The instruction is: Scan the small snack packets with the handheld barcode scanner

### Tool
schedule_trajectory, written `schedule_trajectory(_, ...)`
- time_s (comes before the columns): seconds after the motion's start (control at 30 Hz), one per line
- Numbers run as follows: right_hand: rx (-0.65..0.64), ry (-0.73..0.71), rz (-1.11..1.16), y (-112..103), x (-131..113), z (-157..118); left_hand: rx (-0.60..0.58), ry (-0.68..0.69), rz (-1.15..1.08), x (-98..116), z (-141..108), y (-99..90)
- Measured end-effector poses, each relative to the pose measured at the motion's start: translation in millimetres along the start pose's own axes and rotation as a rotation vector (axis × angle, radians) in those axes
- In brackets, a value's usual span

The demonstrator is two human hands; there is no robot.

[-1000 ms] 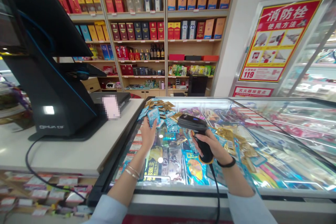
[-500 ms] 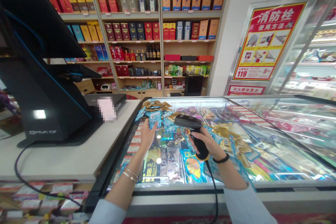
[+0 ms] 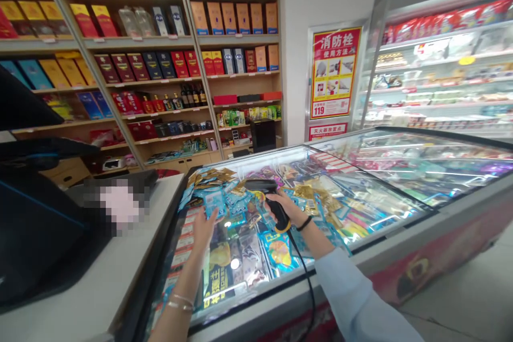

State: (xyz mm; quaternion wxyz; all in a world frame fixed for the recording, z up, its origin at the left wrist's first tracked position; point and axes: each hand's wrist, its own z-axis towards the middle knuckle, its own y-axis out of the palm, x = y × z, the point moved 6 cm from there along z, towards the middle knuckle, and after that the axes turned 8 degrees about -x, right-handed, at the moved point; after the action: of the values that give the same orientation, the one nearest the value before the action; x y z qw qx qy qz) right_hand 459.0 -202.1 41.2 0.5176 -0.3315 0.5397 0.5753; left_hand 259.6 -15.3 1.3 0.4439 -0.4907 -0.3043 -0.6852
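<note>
My left hand (image 3: 204, 227) is closed on a small blue packet (image 3: 215, 203), held above the glass top of a chest freezer (image 3: 256, 299). In my right hand (image 3: 289, 208) is a black barcode scanner (image 3: 262, 187), gripped by its handle, with its head pointing left toward the packets. Its black cable (image 3: 306, 272) hangs over the freezer's front edge. Around both hands lie loose blue packets (image 3: 236, 200) and gold packets (image 3: 212, 175) in a heap on the glass. More gold packets (image 3: 320, 197) lie right of the scanner. Through the glass, bagged goods show below.
At left a white counter (image 3: 148, 235) carries a dark checkout terminal (image 3: 36, 235). Shelves of boxed bottles (image 3: 152, 64) line the back wall. A red fire-hydrant poster (image 3: 334, 75) hangs on the white pillar, with a lit open cooler (image 3: 436, 75) at right.
The camera view has turned to the right, so the terminal slides out leftward and more of the cooler shows. My hands still hold the packet and the scanner.
</note>
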Motion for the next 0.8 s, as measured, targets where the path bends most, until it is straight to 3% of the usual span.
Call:
schedule_trajectory(0.1, 0.036, -0.032, -0.013, -11, -13, -7, 0.01, -0.05, -0.137, 9, 3, -2.7)
schedule_trajectory(0.23, 0.083, -0.08, -0.032, -31, -42, -26, 0.039, 0.006, -0.169, 43, 3, 1.5)
schedule_trajectory(0.33, 0.125, -0.126, -0.04, -50, -67, -43, -0.001, 0.069, -0.194, 72, -2, 21.8)
schedule_trajectory(0.47, 0.167, -0.217, -0.049, -79, -96, -70, -0.11, 0.132, -0.185, 93, -12, 68.8)
schedule_trajectory(0.57, 0.228, -0.237, -0.039, -107, -103, -91, -0.269, 0.11, -0.094, 82, -18, 116.8)
schedule_trajectory(0.7, 0.325, -0.268, -0.003, -146, -95, -111, -0.456, 0.144, 0.056, 50, -29, 178.8)
schedule_trajectory(0.8, 0.375, -0.283, 0.012, -167, -84, -119, -0.556, 0.159, 0.18, 27, -42, 210.9)
